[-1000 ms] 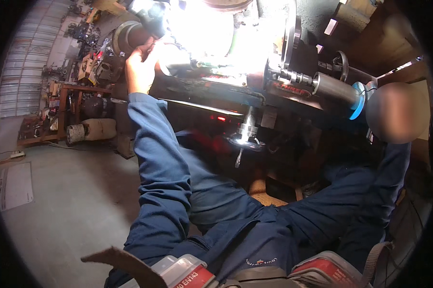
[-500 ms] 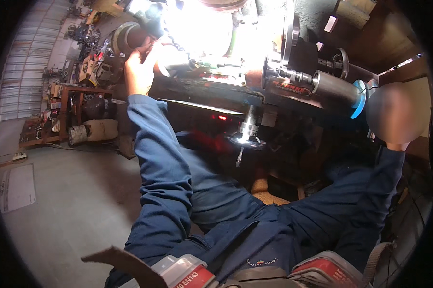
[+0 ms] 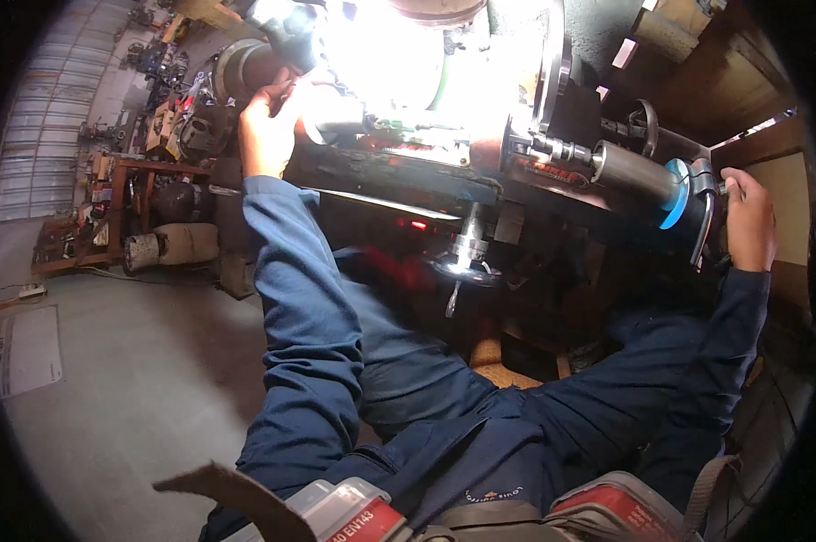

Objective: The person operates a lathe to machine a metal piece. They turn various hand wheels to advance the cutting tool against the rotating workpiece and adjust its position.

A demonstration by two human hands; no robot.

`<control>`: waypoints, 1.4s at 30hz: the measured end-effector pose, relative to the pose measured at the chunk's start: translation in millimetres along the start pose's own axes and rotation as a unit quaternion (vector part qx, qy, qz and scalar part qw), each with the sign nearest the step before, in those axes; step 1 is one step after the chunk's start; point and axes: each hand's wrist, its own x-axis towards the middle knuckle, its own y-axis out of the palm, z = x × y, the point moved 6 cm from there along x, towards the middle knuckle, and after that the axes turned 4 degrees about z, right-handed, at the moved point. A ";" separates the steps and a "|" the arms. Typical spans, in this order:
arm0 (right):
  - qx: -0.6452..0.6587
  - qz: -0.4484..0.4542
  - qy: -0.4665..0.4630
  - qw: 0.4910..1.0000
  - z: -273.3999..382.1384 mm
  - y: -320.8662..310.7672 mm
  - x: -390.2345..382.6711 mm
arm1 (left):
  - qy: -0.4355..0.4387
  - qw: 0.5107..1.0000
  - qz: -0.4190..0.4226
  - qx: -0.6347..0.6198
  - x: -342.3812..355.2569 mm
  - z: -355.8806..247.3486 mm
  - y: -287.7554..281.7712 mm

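Long dark-blue sleeves, blue coverall, seemingly chest embroidery

The person stands at a lathe (image 3: pixel 480 172), both arms in dark blue sleeves raised to it. The left hand (image 3: pixel 265 131) is up at the headstock end, fingers against a grey lever or housing (image 3: pixel 286 32); strong glare hides the grip. The right hand (image 3: pixel 750 221) is at the tailstock end, closed around a dark handwheel (image 3: pixel 704 212) just beside a blue ring (image 3: pixel 675 191). A steel barrel (image 3: pixel 629 170) runs between ring and chuck area. A chrome handle (image 3: pixel 467 257) hangs below the bed. Cluttered workbenches (image 3: pixel 110 208) stand on the concrete floor (image 3: pixel 110 406) at left.
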 end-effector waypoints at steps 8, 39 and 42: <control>0.039 0.064 -0.001 0.997 -10.0 6.9 14.5 | 0.005 0.999 -0.013 0.033 1.6 -0.6 0.1; 0.068 0.095 0.022 0.993 -12.7 14.0 23.0 | -0.025 1.000 -0.006 -0.013 6.6 12.1 0.0; 0.094 0.101 -0.022 0.990 -14.0 24.0 33.1 | 0.002 1.000 -0.016 0.018 4.6 4.3 -5.1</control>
